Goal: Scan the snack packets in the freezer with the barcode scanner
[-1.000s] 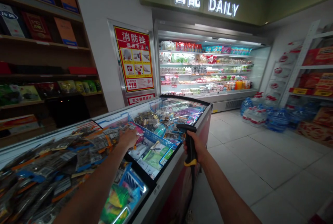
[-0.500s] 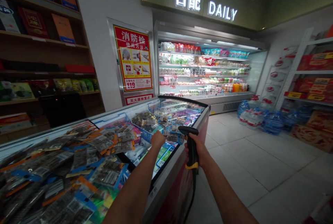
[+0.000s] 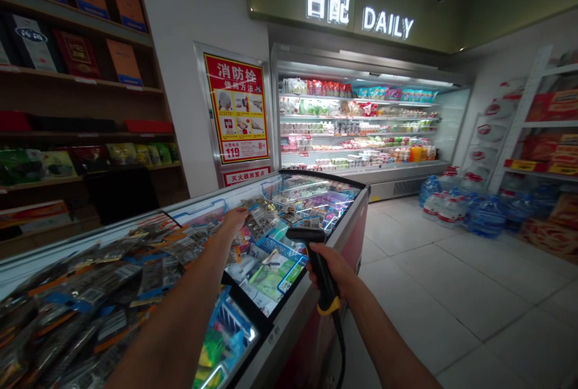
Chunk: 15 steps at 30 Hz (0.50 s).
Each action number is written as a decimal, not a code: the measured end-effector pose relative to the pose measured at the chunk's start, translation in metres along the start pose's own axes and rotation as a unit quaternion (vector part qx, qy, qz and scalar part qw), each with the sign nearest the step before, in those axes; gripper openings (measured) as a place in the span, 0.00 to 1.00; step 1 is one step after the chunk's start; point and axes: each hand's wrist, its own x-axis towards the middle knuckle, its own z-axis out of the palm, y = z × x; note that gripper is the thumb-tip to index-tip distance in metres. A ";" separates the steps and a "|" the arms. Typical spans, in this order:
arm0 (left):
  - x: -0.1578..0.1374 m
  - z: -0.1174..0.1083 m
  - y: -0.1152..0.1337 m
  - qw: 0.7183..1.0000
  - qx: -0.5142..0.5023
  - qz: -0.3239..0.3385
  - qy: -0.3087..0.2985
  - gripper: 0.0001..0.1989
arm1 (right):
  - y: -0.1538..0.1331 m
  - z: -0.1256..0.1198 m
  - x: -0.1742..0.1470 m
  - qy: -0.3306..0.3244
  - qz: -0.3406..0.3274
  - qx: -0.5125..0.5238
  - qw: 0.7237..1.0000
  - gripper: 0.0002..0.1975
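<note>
My right hand (image 3: 332, 268) is wrapped round the grip of a black and yellow barcode scanner (image 3: 321, 271), its head tilted over the freezer's edge and its cord hanging down. My left hand (image 3: 235, 218) reaches across the chest freezer (image 3: 356, 208), fingers closed at the near end of a dark flat packet (image 3: 262, 220) with a pale label; the fingertips are partly hidden. Many similar dark packets (image 3: 117, 280) with blue and orange edges lie heaped on the freezer's near left part, beneath and beside my left forearm.
A lit open fridge (image 3: 356, 136) with stocked shelves stands at the back. Wooden shelves (image 3: 85, 82) with boxes rise at left. Large water bottles (image 3: 485, 217) stand on the tiled floor (image 3: 433, 280) before a rack at right. A black panel (image 3: 120, 193) stands behind the freezer.
My left hand has moved left and up, and the dark packet now shows at its fingers. The scanner has shifted left and slightly down. The view has turned slightly left.
</note>
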 end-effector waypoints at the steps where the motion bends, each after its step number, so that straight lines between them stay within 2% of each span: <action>1: 0.001 -0.004 0.000 1.000 -0.006 0.001 0.006 0.04 | 0.001 0.002 0.000 -0.006 -0.002 -0.006 1.000 0.15; 6: 0.000 -0.014 -0.001 1.000 -0.015 0.005 0.017 0.03 | 0.002 0.009 -0.001 -0.012 0.003 -0.011 1.000 0.15; 15: 0.005 -0.017 -0.013 0.999 0.020 0.030 0.026 0.06 | 0.000 0.015 0.004 -0.003 0.006 0.007 1.000 0.15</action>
